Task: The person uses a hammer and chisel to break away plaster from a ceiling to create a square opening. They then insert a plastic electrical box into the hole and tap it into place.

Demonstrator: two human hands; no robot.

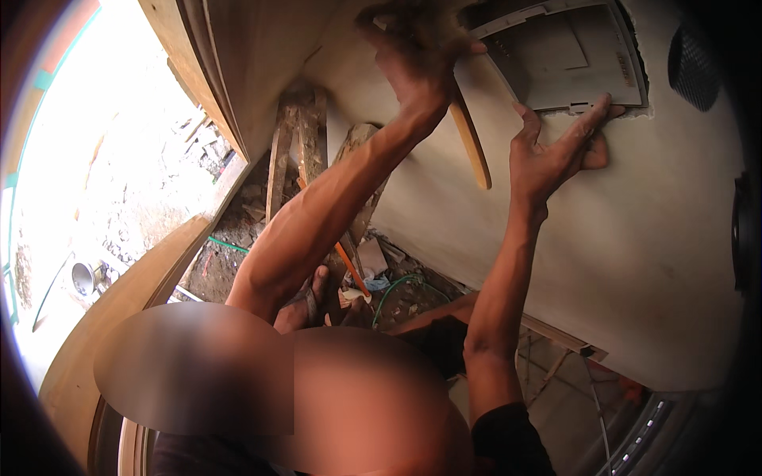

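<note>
High on the pale wall, a grey rectangular box (548,59) sits in a rough cut-out, its inside facing me. My right hand (552,151) is just below it, thumb and index finger spread and touching its lower rim, while other fingers curl by the wall. To the left of the box, my left hand (417,75) is raised and closed around a tool with a flat wooden handle (470,135), shaped like a hammer's. The handle slants down beside the wall. Motion smears the fingers and the tool's upper end, so its head cannot be made out.
A dark mesh-covered round part (693,70) is on the wall at right. Muddy planks (298,135) lean in the corner, with rubble and a green hose (397,289) below. Bright ground with a metal can (84,278) shows through the left opening, edged by a wooden frame (139,297).
</note>
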